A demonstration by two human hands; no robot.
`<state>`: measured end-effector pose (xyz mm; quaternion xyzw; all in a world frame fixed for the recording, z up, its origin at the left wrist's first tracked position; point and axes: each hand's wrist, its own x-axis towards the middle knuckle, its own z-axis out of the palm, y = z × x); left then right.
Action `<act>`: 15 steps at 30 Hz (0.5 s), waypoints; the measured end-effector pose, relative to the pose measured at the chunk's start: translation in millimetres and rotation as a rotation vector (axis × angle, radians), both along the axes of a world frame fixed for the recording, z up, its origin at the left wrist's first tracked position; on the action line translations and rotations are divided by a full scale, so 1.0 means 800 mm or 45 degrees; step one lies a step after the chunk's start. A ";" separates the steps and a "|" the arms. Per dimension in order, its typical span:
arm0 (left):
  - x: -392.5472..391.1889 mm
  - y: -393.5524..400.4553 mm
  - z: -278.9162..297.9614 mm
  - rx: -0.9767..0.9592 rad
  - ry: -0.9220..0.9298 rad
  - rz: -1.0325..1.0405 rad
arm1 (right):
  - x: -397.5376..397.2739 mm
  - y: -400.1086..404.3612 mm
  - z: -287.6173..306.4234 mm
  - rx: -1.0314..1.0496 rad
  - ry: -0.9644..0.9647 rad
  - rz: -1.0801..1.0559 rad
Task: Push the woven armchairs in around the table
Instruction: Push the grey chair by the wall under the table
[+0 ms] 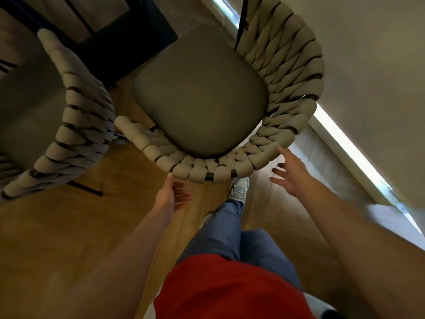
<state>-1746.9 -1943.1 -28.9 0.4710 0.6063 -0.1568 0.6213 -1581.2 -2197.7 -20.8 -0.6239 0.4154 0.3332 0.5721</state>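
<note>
Armchair (202, 107) not yet tucked under counter (110, 26) | left grip (171, 198) and right grip (291, 171) spread apart behind its backrest | second armchair (78, 116) beside it.

you have one view only, from the camera on your head, wide-angle and tipped steeply down over your own body. it looks close onto the armchair (202, 107) at frame centre, with your left hand (169, 195) and right hand (291, 173) reaching up from the lower edge. the horizon is rolled: the wall (372, 54) runs diagonally down the right side.
</note>
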 end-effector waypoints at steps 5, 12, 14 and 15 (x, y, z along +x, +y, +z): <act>0.001 -0.036 0.007 0.037 0.128 0.113 | 0.081 -0.050 0.001 -0.100 -0.013 -0.009; 0.038 -0.080 0.013 0.033 0.093 0.460 | 0.158 -0.066 0.001 0.038 0.018 0.202; 0.053 -0.101 0.019 0.031 0.045 0.565 | 0.171 -0.065 0.000 0.089 0.028 0.237; 0.062 -0.112 0.022 0.033 0.018 0.611 | 0.177 -0.066 0.000 0.106 0.032 0.255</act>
